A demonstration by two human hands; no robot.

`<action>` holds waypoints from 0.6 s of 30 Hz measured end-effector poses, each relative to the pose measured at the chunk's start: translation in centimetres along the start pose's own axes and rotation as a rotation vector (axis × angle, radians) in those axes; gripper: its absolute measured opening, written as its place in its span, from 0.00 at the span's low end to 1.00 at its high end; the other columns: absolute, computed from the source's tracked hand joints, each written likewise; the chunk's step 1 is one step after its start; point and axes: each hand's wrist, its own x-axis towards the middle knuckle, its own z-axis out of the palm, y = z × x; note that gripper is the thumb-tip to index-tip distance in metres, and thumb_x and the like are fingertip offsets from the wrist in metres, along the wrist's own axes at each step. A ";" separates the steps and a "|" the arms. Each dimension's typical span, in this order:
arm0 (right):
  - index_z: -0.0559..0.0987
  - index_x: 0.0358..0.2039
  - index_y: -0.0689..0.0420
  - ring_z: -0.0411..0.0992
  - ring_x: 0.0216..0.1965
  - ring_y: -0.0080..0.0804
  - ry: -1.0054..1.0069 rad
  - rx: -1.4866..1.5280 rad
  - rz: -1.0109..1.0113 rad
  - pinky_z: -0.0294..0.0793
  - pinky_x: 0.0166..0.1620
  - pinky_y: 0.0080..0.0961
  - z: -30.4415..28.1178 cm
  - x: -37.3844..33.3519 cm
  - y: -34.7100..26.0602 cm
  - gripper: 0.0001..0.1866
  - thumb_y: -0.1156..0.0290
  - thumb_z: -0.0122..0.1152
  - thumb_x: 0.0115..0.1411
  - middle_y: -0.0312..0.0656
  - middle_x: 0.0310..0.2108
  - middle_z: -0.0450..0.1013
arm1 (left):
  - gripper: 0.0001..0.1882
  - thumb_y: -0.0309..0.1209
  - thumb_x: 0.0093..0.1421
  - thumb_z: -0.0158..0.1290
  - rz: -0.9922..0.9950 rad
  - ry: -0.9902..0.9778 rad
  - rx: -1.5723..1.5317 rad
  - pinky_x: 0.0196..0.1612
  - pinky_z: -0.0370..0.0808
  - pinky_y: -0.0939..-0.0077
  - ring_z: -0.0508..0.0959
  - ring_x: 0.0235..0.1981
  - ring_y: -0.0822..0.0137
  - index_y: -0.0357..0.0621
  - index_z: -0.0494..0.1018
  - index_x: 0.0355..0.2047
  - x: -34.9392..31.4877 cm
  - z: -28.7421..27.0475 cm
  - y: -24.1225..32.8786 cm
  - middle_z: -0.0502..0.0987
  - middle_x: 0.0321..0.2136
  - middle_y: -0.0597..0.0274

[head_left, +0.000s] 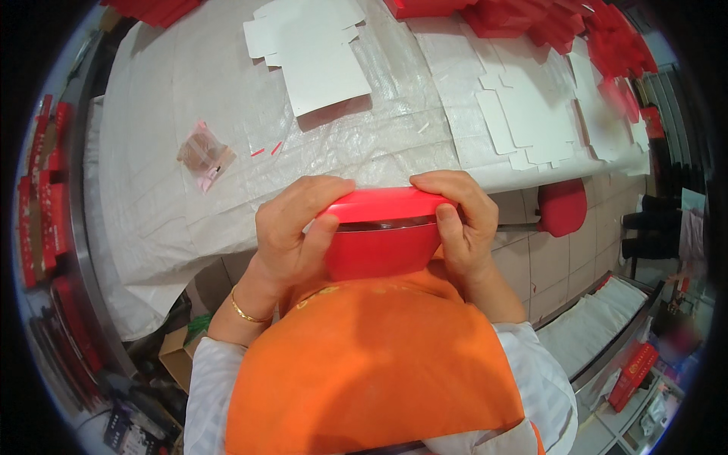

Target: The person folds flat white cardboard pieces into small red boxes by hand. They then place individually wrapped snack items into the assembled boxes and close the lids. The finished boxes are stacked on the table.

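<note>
Both hands hold a red cardboard box (383, 250) close against my orange apron, just off the table's near edge. My left hand (297, 226) grips its left end, thumb on the side facing me and fingers over the top. At the right end, my right hand (461, 220) has the same kind of grip. A dark gap runs along the box between its upper flap and its front wall. What lies inside is hidden. Beyond my hands, a flat unfolded white box blank (315, 57) lies on the sheet-covered table (379, 144).
A small clear packet with brown contents (205, 155) lies at the left, near two red scraps. More white blanks (535, 114) spread over the right side. Red folded boxes (523, 19) pile up at the far right. A red stool (561, 208) stands below the table's right edge.
</note>
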 end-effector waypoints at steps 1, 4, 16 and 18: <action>0.79 0.41 0.65 0.76 0.40 0.41 0.002 0.021 0.010 0.75 0.45 0.28 0.0 0.0 0.0 0.13 0.81 0.52 0.56 0.50 0.40 0.77 | 0.16 0.32 0.65 0.44 -0.026 -0.028 0.006 0.41 0.75 0.70 0.80 0.37 0.56 0.32 0.76 0.41 0.2 -0.2 0.3 0.80 0.36 0.48; 0.79 0.41 0.65 0.75 0.42 0.40 0.008 0.086 0.047 0.74 0.46 0.28 0.0 -0.3 -0.3 0.13 0.81 0.51 0.56 0.51 0.42 0.76 | 0.14 0.27 0.63 0.44 -0.089 -0.092 0.003 0.43 0.76 0.70 0.80 0.38 0.56 0.32 0.76 0.42 0.4 -0.6 0.9 0.80 0.38 0.48; 0.81 0.42 0.61 0.75 0.46 0.43 -0.046 0.139 0.024 0.74 0.48 0.32 -0.3 -1.4 -0.4 0.13 0.74 0.49 0.62 0.55 0.46 0.74 | 0.19 0.39 0.68 0.45 -0.056 -0.133 -0.212 0.49 0.74 0.68 0.78 0.46 0.55 0.40 0.77 0.50 -0.7 -0.3 -0.2 0.77 0.47 0.46; 0.81 0.43 0.60 0.75 0.46 0.44 -0.032 0.158 0.008 0.75 0.48 0.33 0.2 -1.8 -0.2 0.13 0.75 0.50 0.61 0.56 0.47 0.74 | 0.21 0.42 0.69 0.45 -0.061 -0.093 -0.271 0.51 0.73 0.66 0.76 0.49 0.54 0.41 0.77 0.50 -1.2 0.4 -0.5 0.75 0.49 0.46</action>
